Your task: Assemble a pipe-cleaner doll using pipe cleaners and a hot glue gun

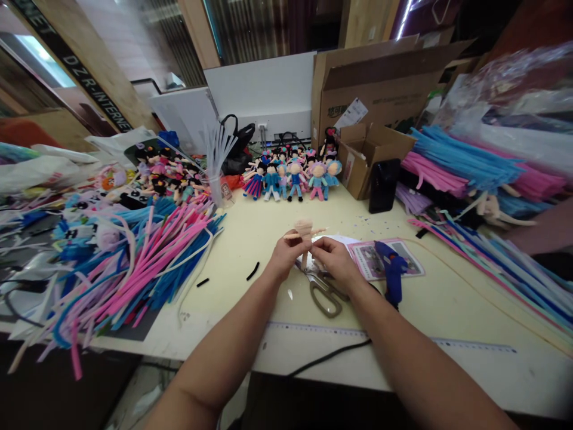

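Head view, the only one I have. Left hand (284, 255) and right hand (336, 258) are close together, fingertips pinched on a small beige doll figure (303, 227) at its middle. The exact contact under the fingers is too small for me to read.

Handling, my judgement: light pinch, left fingers steadying the body, right fingers doing the fine work; too much squeeze could flatten the pile or bend a limb out of line. I would hold the head upright and clear of both thumbs, so any lean shows early. The scissors (331, 314) lie right below the grip, so the wrists want to be a little higher to avoid snagging them.

Figure: plain, fuzzy-looking, rounded head on top, thin arms out to the sides, a narrow part hanging below the fingers. No hair, face or clothing that I can make out. It is held just above the pale tabletop (237, 245), near side of the row of coloured dolls (295, 179).

Around it: blue glue gun (394, 276) on a printed card (415, 264), right of the hands; ruler (322, 328) along the near edge; bundled fuzzy stems (147, 257) heaped at left.
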### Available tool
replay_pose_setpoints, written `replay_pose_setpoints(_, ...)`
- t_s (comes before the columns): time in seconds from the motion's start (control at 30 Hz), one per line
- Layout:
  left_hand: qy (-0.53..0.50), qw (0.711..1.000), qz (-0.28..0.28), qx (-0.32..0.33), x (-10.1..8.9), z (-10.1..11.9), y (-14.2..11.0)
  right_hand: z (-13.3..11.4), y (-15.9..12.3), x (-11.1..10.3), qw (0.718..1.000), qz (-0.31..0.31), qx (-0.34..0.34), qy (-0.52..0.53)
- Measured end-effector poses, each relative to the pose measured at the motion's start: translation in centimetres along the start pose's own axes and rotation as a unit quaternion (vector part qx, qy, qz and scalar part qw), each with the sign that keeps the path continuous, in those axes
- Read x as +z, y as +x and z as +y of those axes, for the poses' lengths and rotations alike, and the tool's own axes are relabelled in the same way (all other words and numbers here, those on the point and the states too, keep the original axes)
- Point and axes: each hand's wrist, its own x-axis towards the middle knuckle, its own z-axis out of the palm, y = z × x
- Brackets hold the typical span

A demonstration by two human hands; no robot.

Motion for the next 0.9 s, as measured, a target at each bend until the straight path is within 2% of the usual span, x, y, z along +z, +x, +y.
replay_pose_setpoints(0.13, -0.004, 0.999, 0.019, -0.035, 0.0, -0.1, 0.0, 0.2, 0.1, -0.1, 1.0, -0.021, -0.02, 0.002)
replay_pose_setpoints(0.23, -0.017, 0.999, 0.016, -0.031, -0.2, 0.1, 0.0, 0.2, 0.2, 0.0, 0.999, -0.029, -0.015, 0.006)
replay_pose_setpoints(0.4, 0.016, 1.0, 0.003, 0.003, 0.0, 0.5, -0.3, -0.3, 0.2, 0.0, 0.997, 0.025, -0.042, 0.051)
replay_pose_setpoints(0.53, 0.045, 0.999, -0.004, -0.01, 0.8, 0.9, -0.7, -0.6, 0.4, -0.5, 0.995, 0.062, -0.042, 0.063)
replay_pose_setpoints(0.8, 0.106, 0.993, -0.027, -0.043, 1.7, 2.5, -0.3, -0.9, 0.6, -1.1, 0.989, 0.072, -0.053, 0.117)
replay_pose_setpoints(0.9, 0.114, 0.993, -0.017, -0.038, 1.9, 2.8, 0.1, -1.0, 0.6, -1.3, 0.987, 0.071, -0.057, 0.129)
